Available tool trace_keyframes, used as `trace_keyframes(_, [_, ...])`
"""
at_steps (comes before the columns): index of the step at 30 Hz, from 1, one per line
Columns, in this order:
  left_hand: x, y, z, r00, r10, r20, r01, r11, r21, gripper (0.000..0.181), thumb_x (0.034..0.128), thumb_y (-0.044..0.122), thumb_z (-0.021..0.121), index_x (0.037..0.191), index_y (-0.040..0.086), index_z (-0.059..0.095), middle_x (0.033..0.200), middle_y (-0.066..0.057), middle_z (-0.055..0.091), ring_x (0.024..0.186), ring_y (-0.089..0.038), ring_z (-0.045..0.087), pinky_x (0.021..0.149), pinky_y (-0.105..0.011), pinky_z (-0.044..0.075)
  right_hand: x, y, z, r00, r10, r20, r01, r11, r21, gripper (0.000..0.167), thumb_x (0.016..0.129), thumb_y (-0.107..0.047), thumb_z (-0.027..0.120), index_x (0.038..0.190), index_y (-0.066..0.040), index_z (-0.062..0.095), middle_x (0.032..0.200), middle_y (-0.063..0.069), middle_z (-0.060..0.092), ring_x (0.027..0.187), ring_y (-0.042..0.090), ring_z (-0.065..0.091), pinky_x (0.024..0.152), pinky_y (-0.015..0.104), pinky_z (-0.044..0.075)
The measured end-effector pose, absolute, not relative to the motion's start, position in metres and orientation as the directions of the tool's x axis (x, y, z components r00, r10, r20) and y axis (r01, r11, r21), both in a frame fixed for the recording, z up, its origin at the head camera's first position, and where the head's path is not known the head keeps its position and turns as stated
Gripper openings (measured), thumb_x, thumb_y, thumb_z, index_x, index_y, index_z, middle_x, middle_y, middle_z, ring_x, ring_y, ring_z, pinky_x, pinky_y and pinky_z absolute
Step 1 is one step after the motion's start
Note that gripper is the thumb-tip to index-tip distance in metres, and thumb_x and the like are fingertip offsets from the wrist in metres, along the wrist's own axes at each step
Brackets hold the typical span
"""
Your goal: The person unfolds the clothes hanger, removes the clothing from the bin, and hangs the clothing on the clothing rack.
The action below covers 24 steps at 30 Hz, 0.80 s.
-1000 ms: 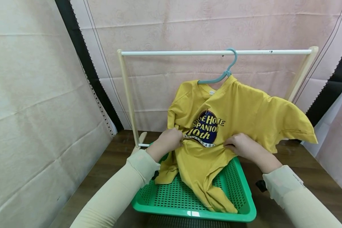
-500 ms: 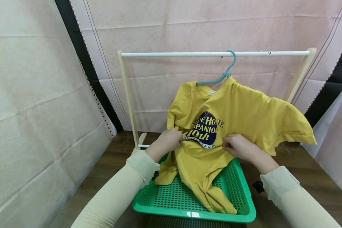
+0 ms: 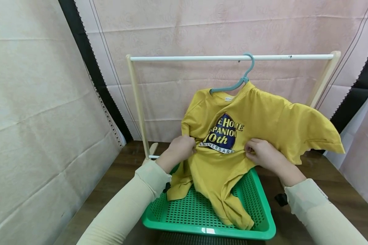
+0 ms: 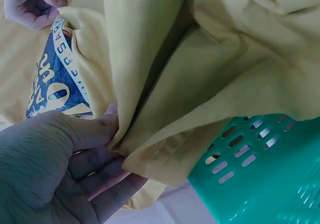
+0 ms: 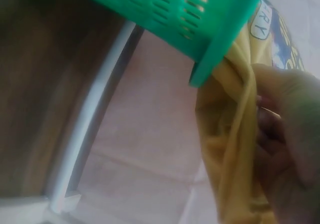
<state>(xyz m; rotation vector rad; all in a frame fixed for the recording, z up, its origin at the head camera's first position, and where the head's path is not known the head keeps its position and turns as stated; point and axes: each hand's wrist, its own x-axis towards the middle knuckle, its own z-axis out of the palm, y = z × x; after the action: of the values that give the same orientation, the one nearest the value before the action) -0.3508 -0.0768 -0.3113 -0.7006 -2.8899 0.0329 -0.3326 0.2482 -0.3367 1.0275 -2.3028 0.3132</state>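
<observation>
A yellow T-shirt (image 3: 263, 119) with a dark blue printed badge hangs from a light blue hanger (image 3: 230, 88). Its lower part droops into a green basket (image 3: 208, 233). My left hand (image 3: 181, 149) pinches the shirt's left side; in the left wrist view thumb and fingers grip a fold of the yellow cloth (image 4: 145, 78). On the badge's other side, my right hand (image 3: 262, 153) pinches the fabric. The right wrist view is blurred, but shows that hand (image 5: 290, 129) on the cloth beside the basket rim (image 5: 220, 53). The hanger's right arm is hidden inside the shirt.
A white rail (image 3: 178, 58) on cream posts (image 3: 137, 105) carries the hanger. The rack and basket stand on a dark wooden table (image 3: 104, 190). Pale cloth walls (image 3: 178, 30) with black strips enclose the space behind and at the sides.
The badge and the cloth between my hands have shifted slightly up and rightward. My right hand has moved a little right and up. Both hands keep hold of the shirt.
</observation>
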Motion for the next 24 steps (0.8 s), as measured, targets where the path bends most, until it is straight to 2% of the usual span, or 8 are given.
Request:
trace_keyframes(4, [-0.351, -0.076, -0.31, -0.876, 0.427, 0.224, 0.425, 0.903, -0.058, 0.017, 0.0967, 0.031, 0.07, 0.082, 0.023, 0.076, 0.085, -0.002, 0.07, 0.067, -0.019, 0.063, 0.058, -0.034, 0.052, -0.33, 0.247, -0.331, -0.524, -0.559, 0.643, -0.702, 0.711, 0.047, 0.017, 0.078, 0.006, 0.078, 0.081, -0.006, 0.065, 0.078, 0.003, 0.06, 0.069, 0.016, 0.055, 0.06, 0.035, 0.049])
trace_keyframes(9, [-0.352, -0.073, -0.309, -0.838, 0.401, 0.37, 0.389, 0.915, -0.109, 0.017, 0.0974, 0.03, 0.067, 0.086, 0.022, 0.077, 0.09, -0.003, 0.064, 0.08, -0.023, 0.062, 0.068, -0.042, 0.054, -0.333, 0.247, -0.323, -0.471, -0.519, 0.713, -0.654, 0.748, 0.112, 0.015, 0.078, 0.006, 0.077, 0.079, -0.003, 0.065, 0.076, 0.007, 0.059, 0.068, 0.02, 0.054, 0.058, 0.036, 0.048])
trace_keyframes(11, [-0.352, -0.07, -0.309, -0.824, 0.385, 0.416, 0.374, 0.921, -0.11, 0.019, 0.0977, 0.03, 0.065, 0.086, 0.019, 0.076, 0.088, -0.004, 0.063, 0.078, -0.025, 0.062, 0.066, -0.043, 0.054, -0.335, 0.247, -0.319, -0.45, -0.506, 0.736, -0.636, 0.76, 0.133, 0.013, 0.078, 0.008, 0.076, 0.079, -0.001, 0.066, 0.075, 0.009, 0.06, 0.069, 0.024, 0.055, 0.062, 0.038, 0.049])
trace_keyframes(14, [-0.351, -0.065, -0.308, -0.822, 0.364, 0.439, 0.377, 0.924, -0.059, 0.025, 0.0987, 0.028, 0.063, 0.079, 0.015, 0.069, 0.078, -0.006, 0.064, 0.066, -0.026, 0.063, 0.055, -0.042, 0.052, -0.339, 0.246, -0.316, -0.437, -0.484, 0.758, -0.607, 0.781, 0.148, 0.011, 0.079, 0.009, 0.073, 0.078, 0.001, 0.066, 0.074, 0.012, 0.06, 0.074, 0.031, 0.056, 0.072, 0.044, 0.048])
trace_keyframes(17, [-0.35, -0.06, -0.309, -0.826, 0.369, 0.426, 0.399, 0.917, -0.019, 0.028, 0.0991, 0.027, 0.062, 0.075, 0.013, 0.063, 0.07, -0.008, 0.063, 0.059, -0.027, 0.062, 0.05, -0.041, 0.05, -0.341, 0.244, -0.318, -0.453, -0.466, 0.76, -0.585, 0.799, 0.141, 0.01, 0.08, 0.01, 0.072, 0.078, 0.002, 0.065, 0.075, 0.013, 0.061, 0.077, 0.035, 0.056, 0.076, 0.047, 0.047])
trace_keyframes(21, [-0.352, -0.057, -0.314, -0.833, 0.402, 0.381, 0.431, 0.902, -0.01, 0.023, 0.099, 0.024, 0.063, 0.079, 0.012, 0.063, 0.073, -0.008, 0.063, 0.064, -0.025, 0.063, 0.055, -0.038, 0.051, -0.341, 0.24, -0.325, -0.52, -0.463, 0.718, -0.598, 0.797, 0.082, 0.011, 0.082, 0.01, 0.071, 0.08, 0.0, 0.066, 0.075, 0.009, 0.059, 0.069, 0.028, 0.057, 0.062, 0.041, 0.05])
trace_keyframes(24, [-0.353, -0.058, -0.319, -0.839, 0.451, 0.305, 0.472, 0.882, -0.006, 0.017, 0.1004, 0.023, 0.061, 0.088, 0.011, 0.065, 0.075, -0.008, 0.064, 0.065, -0.023, 0.063, 0.058, -0.036, 0.05, -0.339, 0.237, -0.33, -0.567, -0.492, 0.661, -0.635, 0.772, 0.03, 0.01, 0.084, 0.005, 0.072, 0.082, -0.003, 0.068, 0.077, 0.006, 0.06, 0.066, 0.021, 0.057, 0.056, 0.038, 0.05])
